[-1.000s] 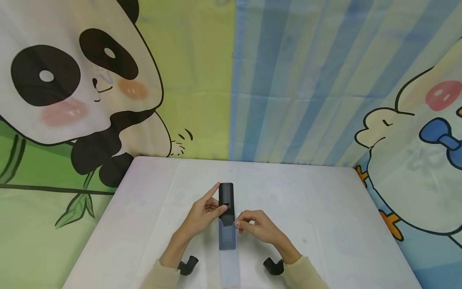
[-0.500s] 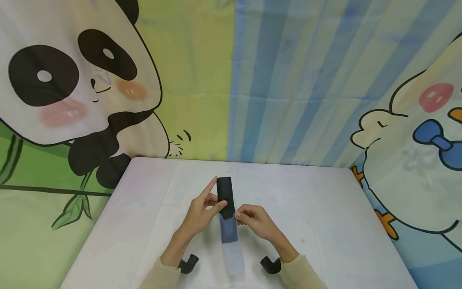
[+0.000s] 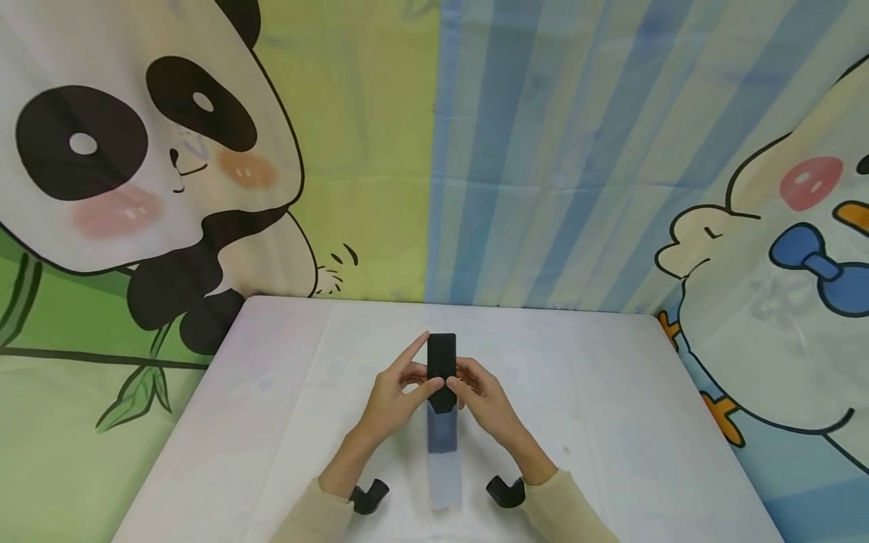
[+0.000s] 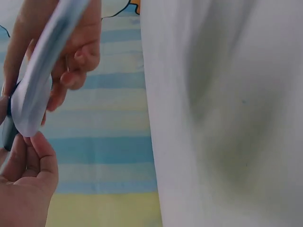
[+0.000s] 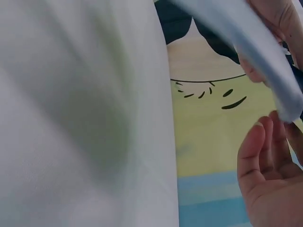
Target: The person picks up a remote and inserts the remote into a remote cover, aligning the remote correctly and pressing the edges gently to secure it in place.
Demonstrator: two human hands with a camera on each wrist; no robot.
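A black rectangular object (image 3: 442, 358) stands out between both hands in the head view, with a translucent bluish strip (image 3: 443, 431) trailing from its lower end toward the wearer. My left hand (image 3: 397, 400) grips its left side, thumb on the front face and index finger stretched along to the top corner. On the right side my right hand (image 3: 485, 400) pinches it, the thumb on the front near the other thumb. Both wrist views show the pale strip (image 4: 33, 94) curving past the fingers; the strip (image 5: 279, 75) hides part of the black object.
A white-covered table (image 3: 577, 392) lies below the hands. Behind it hangs a printed cloth (image 3: 516, 151) with a panda and stripes. Small black curved pieces (image 3: 370, 497) sit at each wrist.
The black object and strip have shifted right and now stand straighter. My right hand has moved up from the object's lower end to its side, and my left hand has moved right with it.
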